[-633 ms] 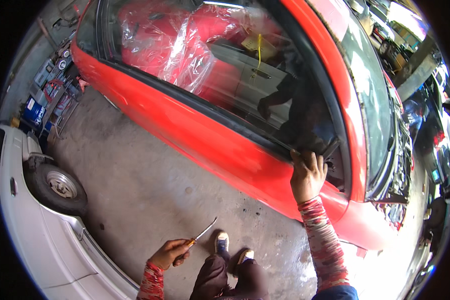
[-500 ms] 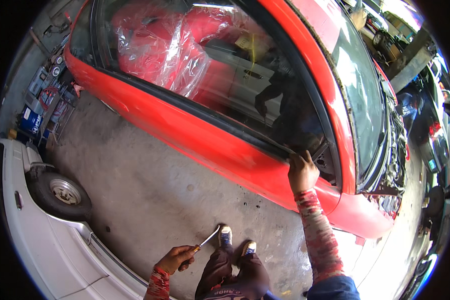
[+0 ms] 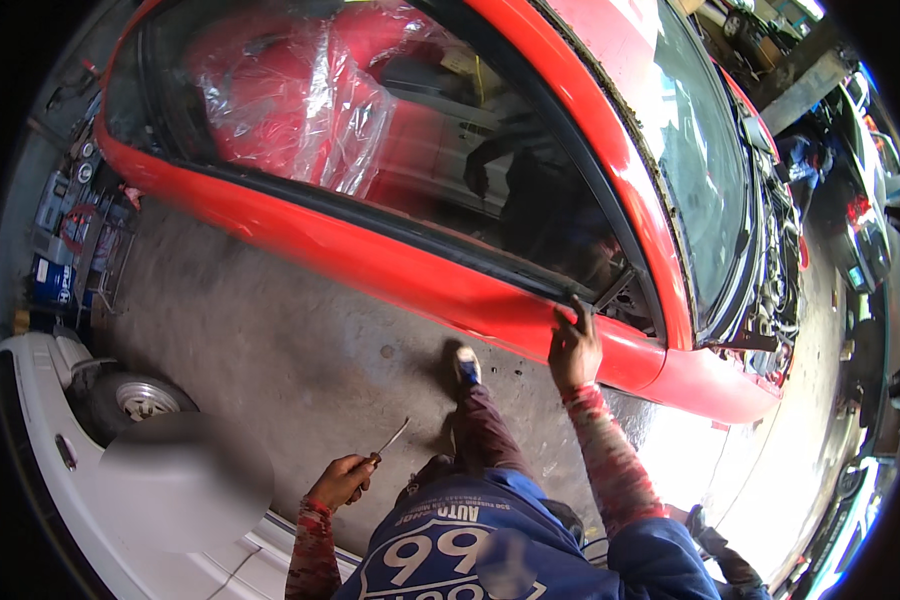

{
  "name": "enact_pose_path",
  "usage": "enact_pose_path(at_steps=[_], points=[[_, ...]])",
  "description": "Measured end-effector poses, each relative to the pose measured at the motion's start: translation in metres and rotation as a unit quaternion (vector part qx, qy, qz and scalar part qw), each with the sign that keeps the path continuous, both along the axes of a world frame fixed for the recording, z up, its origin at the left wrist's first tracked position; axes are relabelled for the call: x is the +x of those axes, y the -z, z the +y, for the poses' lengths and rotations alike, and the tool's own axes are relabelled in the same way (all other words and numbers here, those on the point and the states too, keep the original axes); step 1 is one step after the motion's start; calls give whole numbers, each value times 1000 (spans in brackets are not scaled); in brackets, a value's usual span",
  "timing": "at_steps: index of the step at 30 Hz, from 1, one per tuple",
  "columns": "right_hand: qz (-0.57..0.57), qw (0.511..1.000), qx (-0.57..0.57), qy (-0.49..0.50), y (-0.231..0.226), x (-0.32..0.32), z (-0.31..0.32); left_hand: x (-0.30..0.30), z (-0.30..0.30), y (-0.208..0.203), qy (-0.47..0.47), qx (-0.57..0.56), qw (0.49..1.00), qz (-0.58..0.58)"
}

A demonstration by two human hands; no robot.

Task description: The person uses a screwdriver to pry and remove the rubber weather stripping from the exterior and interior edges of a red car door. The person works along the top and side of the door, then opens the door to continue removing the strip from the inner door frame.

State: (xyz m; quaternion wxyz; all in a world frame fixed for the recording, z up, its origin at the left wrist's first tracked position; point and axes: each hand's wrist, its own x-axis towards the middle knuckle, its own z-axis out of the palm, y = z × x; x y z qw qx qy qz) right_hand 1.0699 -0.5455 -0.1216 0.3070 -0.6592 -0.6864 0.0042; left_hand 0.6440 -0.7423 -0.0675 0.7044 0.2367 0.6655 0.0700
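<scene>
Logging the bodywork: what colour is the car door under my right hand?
Red door, head view.

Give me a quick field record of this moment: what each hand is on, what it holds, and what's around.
left hand: gripping a slim metal-shafted screwdriver by its handle, tip pointing up and away, clear of the car
right hand: fingers on the black window-sill trim strip at the front lower corner of the window
door: glossy red car door, shut, glass up
inside car: seat under clear plastic wrap
floor: stained grey concrete
left side: white car with wheel
</scene>
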Motion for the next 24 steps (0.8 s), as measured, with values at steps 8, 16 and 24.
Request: enact_pose_path(at_steps=[8,16,24], points=[[442,817,-354,113,28,-24,-45,-71,-3,109,166,-81,971,154],[614,653,-367,247,-10,-6,28,-134,66,112,88,-80,979,166],[652,588,-296,377,-8,-24,46,-160,174,157,312,87,933,156]])
